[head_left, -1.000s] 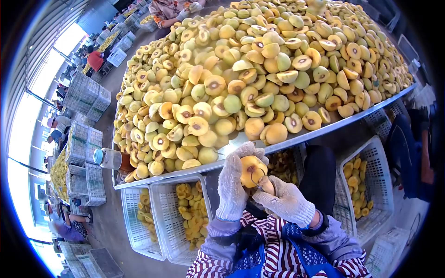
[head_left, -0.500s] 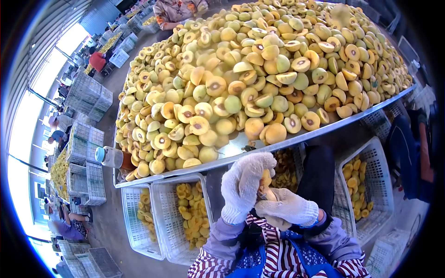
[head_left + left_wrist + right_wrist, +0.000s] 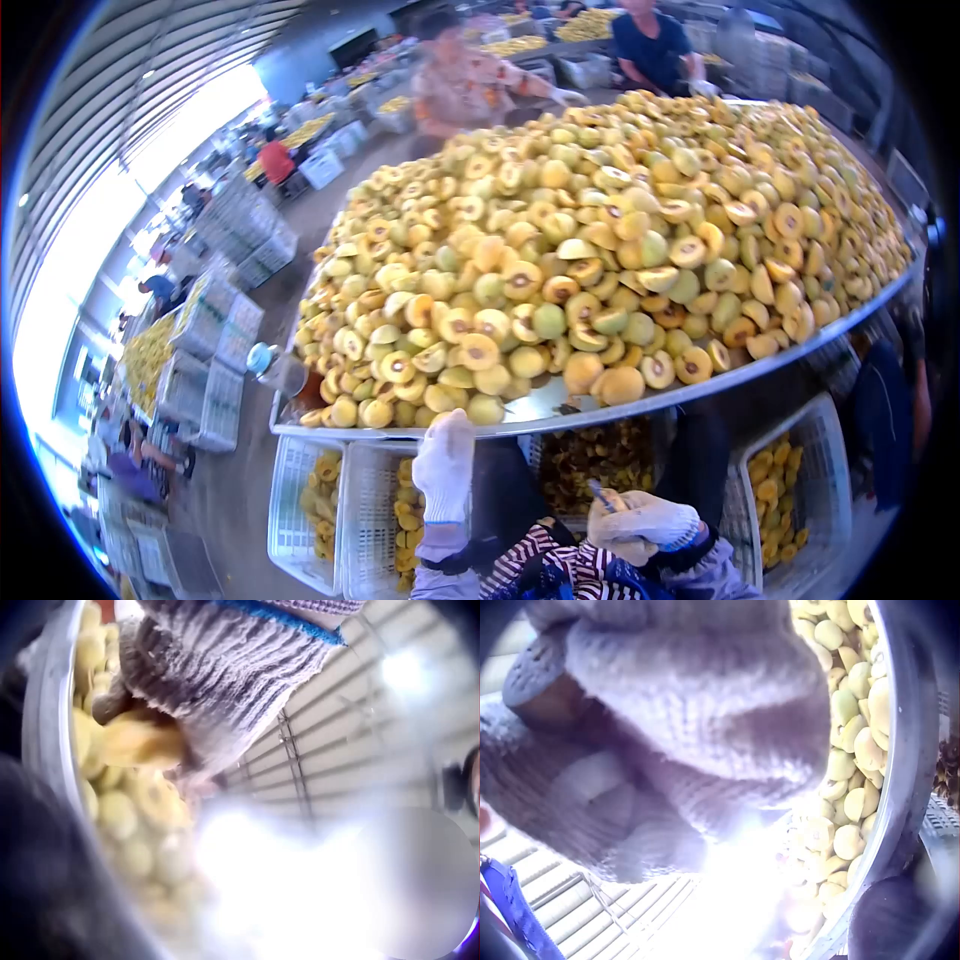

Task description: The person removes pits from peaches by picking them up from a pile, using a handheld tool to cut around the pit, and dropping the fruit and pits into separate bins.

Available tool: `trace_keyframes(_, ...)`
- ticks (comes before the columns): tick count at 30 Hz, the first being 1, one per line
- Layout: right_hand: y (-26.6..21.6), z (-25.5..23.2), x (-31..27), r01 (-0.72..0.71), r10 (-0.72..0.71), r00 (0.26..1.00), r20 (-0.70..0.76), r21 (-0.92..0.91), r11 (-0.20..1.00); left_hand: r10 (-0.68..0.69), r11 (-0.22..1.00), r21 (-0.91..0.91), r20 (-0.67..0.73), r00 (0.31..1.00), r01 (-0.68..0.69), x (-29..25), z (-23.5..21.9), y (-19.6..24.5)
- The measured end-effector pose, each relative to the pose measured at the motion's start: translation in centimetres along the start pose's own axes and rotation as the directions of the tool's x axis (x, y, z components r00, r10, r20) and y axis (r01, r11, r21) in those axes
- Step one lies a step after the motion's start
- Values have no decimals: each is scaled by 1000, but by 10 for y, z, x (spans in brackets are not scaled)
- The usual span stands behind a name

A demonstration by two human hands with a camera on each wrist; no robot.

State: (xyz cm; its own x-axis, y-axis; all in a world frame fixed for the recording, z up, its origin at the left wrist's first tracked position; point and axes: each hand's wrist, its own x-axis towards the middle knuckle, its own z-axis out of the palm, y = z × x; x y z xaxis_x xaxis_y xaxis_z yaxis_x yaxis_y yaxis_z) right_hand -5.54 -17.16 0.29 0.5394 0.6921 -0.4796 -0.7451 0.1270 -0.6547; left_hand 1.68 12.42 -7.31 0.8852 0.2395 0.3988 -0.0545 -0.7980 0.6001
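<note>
My gloved left hand (image 3: 445,468) is at the near edge of the table, with its fingers over the rim of the peach heap. In the left wrist view its curled fingers hold a blurred yellow peach half (image 3: 142,742). Lower and to the right, close to my body, my gloved right hand (image 3: 645,525) grips a small pitting tool (image 3: 603,497). The rounded end of its handle (image 3: 536,671) sticks out of the fist in the right wrist view. Halved yellow peaches (image 3: 480,350), many with the stone showing, are heaped on the metal-edged table (image 3: 530,402).
Below the table edge stand white crates (image 3: 305,505) of peach halves, one more crate (image 3: 825,480) at the right, and dark scraps (image 3: 600,460) between my knees. A bottle (image 3: 275,368) stands at the table's left corner. Two people (image 3: 465,85) are across the table.
My hands, earlier together at a peach half with the tool on it, have parted: the left moved left to the table edge, the right down with the tool. The head view has tilted up.
</note>
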Motion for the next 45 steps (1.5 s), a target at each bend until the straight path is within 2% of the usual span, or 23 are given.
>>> trace_keyframes(1,3,-6,2,-20,20,1000,-21,5,1000,357,878,363,-58,932,-313,14,-19,17)
trace_keyframes(2,1,-10,5,-63,57,996,61,95,994,341,889,343,-53,939,-304,10,-14,12)
trace_keyframes(3,0,-9,15,-81,77,995,69,56,995,329,898,324,-49,943,-297,9,-1,16)
trace_keyframes(5,-4,2,21,-53,53,995,82,1,999,135,985,-120,88,987,-124,2,25,45)
trace_keyframes(7,-1,3,26,-69,68,998,-14,-55,996,239,961,-196,247,939,-194,13,58,65)
trace_keyframes(9,0,9,21,68,-74,996,-43,-136,988,251,968,-56,311,917,-245,15,122,55)
trace_keyframes(10,4,10,22,83,-103,981,-165,-127,988,111,991,16,450,886,-132,19,132,68)
trace_keyframes(12,12,5,22,130,-154,963,-222,-118,984,-128,988,148,627,768,43,31,134,89)
trace_keyframes(16,22,-4,33,153,-181,950,-255,-125,980,-31,999,44,572,819,6,39,139,72)
trace_keyframes(19,21,2,41,135,-165,961,-222,-143,980,12,993,-102,556,831,54,38,148,56)
trace_keyframes(22,16,7,45,136,-168,965,-203,-164,977,69,991,59,524,849,-117,33,148,58)
trace_keyframes(25,11,8,42,95,-129,968,-216,-158,983,196,969,54,418,887,-240,33,141,61)
trace_keyframes(28,13,10,41,84,-116,970,-213,-154,985,191,974,24,434,880,-224,35,137,65)
trace_keyframes(31,22,6,47,128,-173,955,-241,-189,974,118,993,-80,528,841,-89,45,133,61)
trace_keyframes(35,20,7,43,103,-143,940,-309,-143,984,1,957,-262,439,898,127,36,160,34)
trace_keyframes(36,25,5,43,154,-199,928,-314,-163,975,34,919,-377,355,934,110,33,166,27)
trace_keyframes(37,23,7,40,150,-197,925,-326,-164,975,-39,823,-487,467,884,293,35,150,33)
trace_keyframes(38,18,11,36,144,-193,921,-338,-163,976,-91,541,-620,629,772,568,35,136,33)
trace_keyframes(39,15,14,33,137,-186,917,-353,-159,978,-66,177,-611,775,628,772,31,128,33)
trace_keyframes(40,18,11,34,172,-222,912,-345,-171,970,-5,78,-706,706,709,704,24,132,30)
trace_keyframes(41,14,11,32,131,-178,917,-357,-150,980,34,-100,-745,659,751,659,19,125,35)
trace_keyframes(43,19,3,35,151,-230,893,-386,-224,963,-11,-203,-759,633,774,618,8,102,49)
trace_keyframes(45,9,16,32,181,-203,903,-379,-91,979,63,-174,-664,729,681,727,8,68,54)
